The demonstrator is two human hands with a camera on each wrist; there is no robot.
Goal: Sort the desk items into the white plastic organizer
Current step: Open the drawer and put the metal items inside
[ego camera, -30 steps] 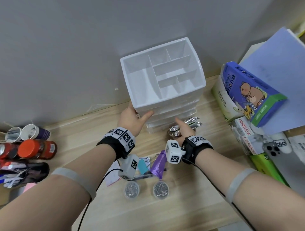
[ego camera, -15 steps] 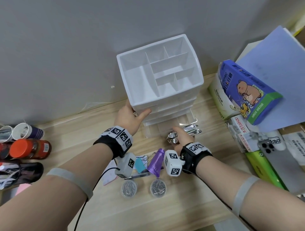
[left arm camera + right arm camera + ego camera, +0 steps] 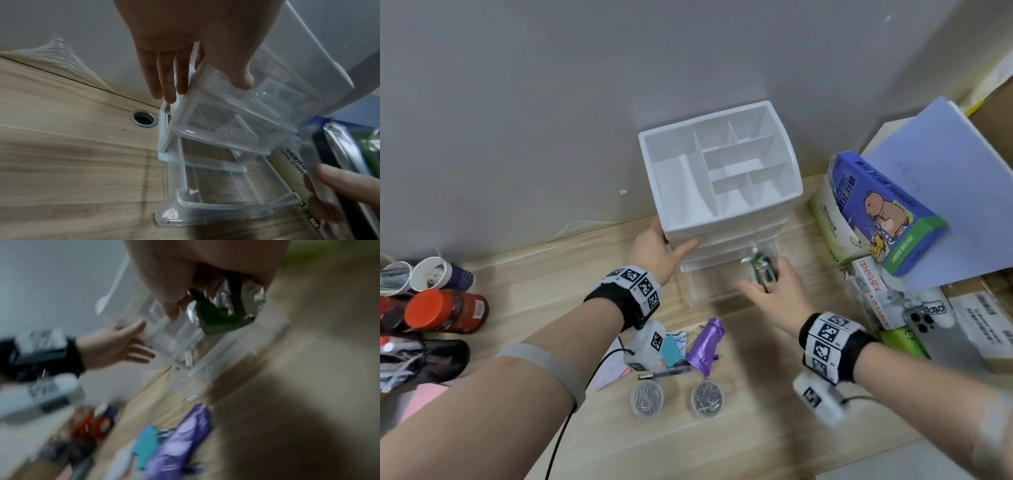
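Observation:
The white plastic organizer (image 3: 726, 229) stands against the wall, its top tray divided into several bare compartments. My left hand (image 3: 664, 246) braces its left front corner, thumb on the front, straight fingers (image 3: 164, 81) flat along the side. The clear bottom drawer (image 3: 709, 287) is pulled out onto the desk, and in the left wrist view that drawer (image 3: 216, 204) looks bare. My right hand (image 3: 770, 287) grips a bunch of silver and green foil sachets (image 3: 761, 272) above the drawer's right end. The sachets (image 3: 218, 316) point downward from my fingers in the blurred right wrist view.
Close in front lie a purple bag roll (image 3: 705, 346), a teal binder clip (image 3: 673, 349), a pen (image 3: 664, 373) and two round tubs of pins (image 3: 647, 399). Bottles and cups (image 3: 441, 310) crowd the left, boxes (image 3: 887, 216) and a phone (image 3: 935, 329) the right. A cable hole (image 3: 144, 120) sits left of the organizer.
The bottom drawer has slid out toward me. My right hand has lifted the foil sachets off the desk and turned them over the drawer. The left hand stays on the organizer's corner.

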